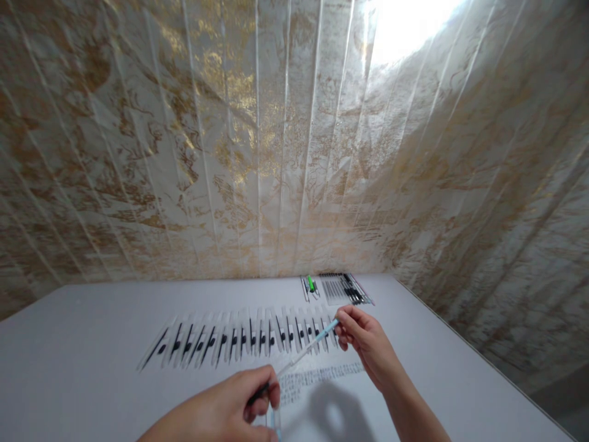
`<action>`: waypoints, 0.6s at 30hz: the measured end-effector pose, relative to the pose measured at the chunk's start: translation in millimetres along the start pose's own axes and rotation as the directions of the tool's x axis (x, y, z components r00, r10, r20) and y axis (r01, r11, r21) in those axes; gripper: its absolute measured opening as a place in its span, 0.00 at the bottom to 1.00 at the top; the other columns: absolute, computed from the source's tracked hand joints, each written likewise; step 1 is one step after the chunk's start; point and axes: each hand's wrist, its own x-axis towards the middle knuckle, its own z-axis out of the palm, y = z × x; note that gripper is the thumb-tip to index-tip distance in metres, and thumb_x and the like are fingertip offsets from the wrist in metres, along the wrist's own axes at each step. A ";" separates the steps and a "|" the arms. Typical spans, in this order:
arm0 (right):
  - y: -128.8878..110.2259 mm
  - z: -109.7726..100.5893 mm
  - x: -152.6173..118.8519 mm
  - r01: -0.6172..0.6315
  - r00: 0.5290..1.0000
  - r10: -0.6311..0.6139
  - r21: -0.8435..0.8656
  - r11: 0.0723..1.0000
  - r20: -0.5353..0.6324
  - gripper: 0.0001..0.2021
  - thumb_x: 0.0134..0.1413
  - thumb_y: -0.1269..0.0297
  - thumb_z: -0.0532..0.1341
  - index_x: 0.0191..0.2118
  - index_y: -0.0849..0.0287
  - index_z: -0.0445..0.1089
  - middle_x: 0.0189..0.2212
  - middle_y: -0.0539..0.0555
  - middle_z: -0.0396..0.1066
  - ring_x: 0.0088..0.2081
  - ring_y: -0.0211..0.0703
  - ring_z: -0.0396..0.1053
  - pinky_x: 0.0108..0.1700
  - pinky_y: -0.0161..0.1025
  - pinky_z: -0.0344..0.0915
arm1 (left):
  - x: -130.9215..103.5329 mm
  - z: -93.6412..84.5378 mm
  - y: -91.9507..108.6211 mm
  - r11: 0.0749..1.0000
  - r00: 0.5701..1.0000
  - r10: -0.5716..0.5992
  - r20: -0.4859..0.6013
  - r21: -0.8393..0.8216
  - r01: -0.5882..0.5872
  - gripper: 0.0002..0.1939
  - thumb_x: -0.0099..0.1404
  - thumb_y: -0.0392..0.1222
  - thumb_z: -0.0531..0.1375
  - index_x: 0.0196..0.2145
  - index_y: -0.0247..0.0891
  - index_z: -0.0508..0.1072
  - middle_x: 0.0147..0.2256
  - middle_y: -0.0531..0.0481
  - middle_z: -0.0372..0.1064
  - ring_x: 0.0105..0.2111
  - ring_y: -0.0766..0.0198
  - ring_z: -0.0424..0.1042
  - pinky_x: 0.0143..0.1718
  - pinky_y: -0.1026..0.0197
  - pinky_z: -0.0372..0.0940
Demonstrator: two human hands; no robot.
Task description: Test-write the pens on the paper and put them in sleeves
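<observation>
Between my hands stretches a thin, translucent tube (301,355), which looks like a pen refill, with a light-blue end. My right hand (363,341) pinches the light-blue end, fingers closed. The lower end of the tube meets the fingertips of my left hand (230,402), which is closed around a slim black pen part (258,393). Below the left fingers a clear piece with light blue (275,422) shows, partly hidden by the hand. Beyond both hands lies a long row of clear pen barrels (224,339), with black sticks and small black caps on them.
A sheet with rows of small dark print (317,376) lies under my hands. At the back right are a bundle of dark and clear pens (345,288) and a bright green item (311,283). A patterned gold-and-white curtain (257,153) rises behind the white table (83,356).
</observation>
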 end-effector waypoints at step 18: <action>44.5 25.1 -7.8 -0.260 0.883 0.197 0.093 0.961 0.426 0.15 0.44 0.56 0.72 0.30 0.62 0.71 0.22 0.49 0.70 0.23 0.34 0.65 0.28 0.33 0.61 | 29.3 20.8 -18.8 0.710 0.979 0.133 0.155 -0.704 0.015 0.17 0.43 0.42 0.62 0.32 0.35 0.66 0.29 0.49 0.70 0.24 0.69 0.62 0.26 0.66 0.51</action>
